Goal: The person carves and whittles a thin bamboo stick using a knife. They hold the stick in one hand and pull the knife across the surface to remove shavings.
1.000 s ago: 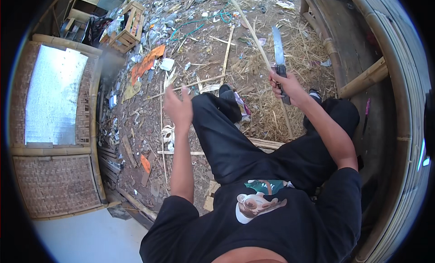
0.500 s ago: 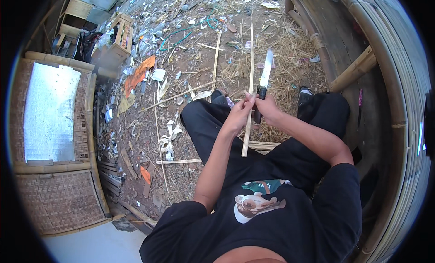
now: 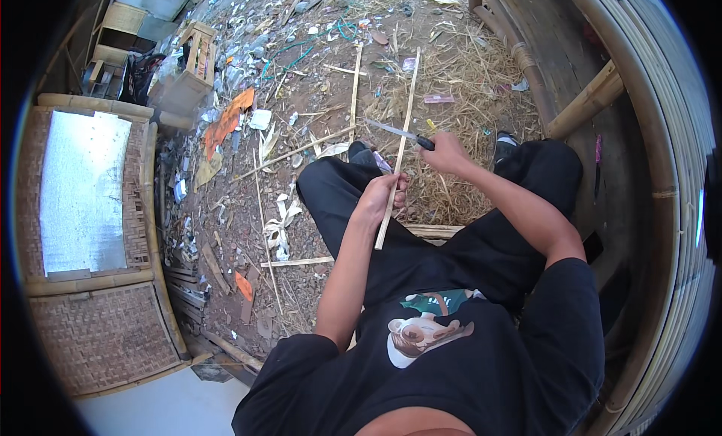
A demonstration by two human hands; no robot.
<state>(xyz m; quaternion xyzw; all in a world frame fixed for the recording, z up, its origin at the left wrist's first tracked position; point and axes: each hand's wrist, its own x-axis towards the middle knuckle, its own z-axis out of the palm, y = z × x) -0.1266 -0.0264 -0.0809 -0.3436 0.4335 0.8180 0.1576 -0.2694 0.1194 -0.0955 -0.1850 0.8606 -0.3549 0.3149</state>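
Gripping thin bamboo strip (image 3: 397,150) low in my left hand (image 3: 380,199), fingers curled round it | strip runs up and away over my knees | right hand (image 3: 445,154) fisted on knife (image 3: 398,132), blade crossing strip above left hand

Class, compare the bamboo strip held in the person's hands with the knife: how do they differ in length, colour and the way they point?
The bamboo strip is far longer than the knife. The strip is pale tan; the knife has a grey blade and dark handle. The strip runs up and away, gripped by the left hand; the knife lies crosswise in the right hand. Both are slim and straight.
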